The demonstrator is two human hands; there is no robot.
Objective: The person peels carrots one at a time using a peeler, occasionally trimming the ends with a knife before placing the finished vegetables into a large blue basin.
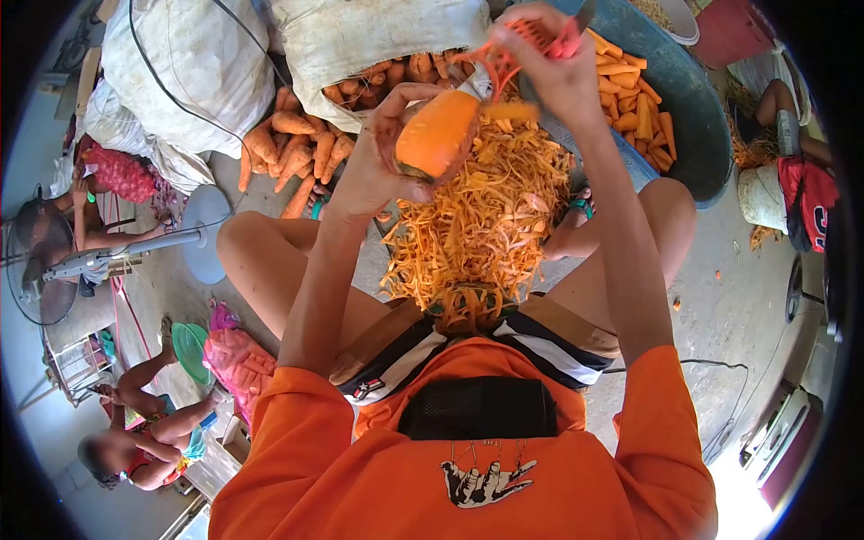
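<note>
My left hand (371, 160) is wrapped around a thick carrot (438, 137), its near side peeled to bright orange and its lower end still brownish. In my right hand (565, 83) is a red-handled peeler (531, 40), its fingers closed on the handle. The peeler's head is by the carrot's upper right end, and a blurred strip of peel (510, 111) hangs beside it. Beneath both hands, a heap of carrot peelings (477, 216) lies between my feet and reaches up to my lap.
Unpeeled carrots (295, 148) spill from a white sack (378, 31) ahead. A blue-green basin (706, 117) at right holds peeled carrots (637, 108). At left stand a full white sack (189, 72) and a fan (40, 261). Other people sit at left and far right.
</note>
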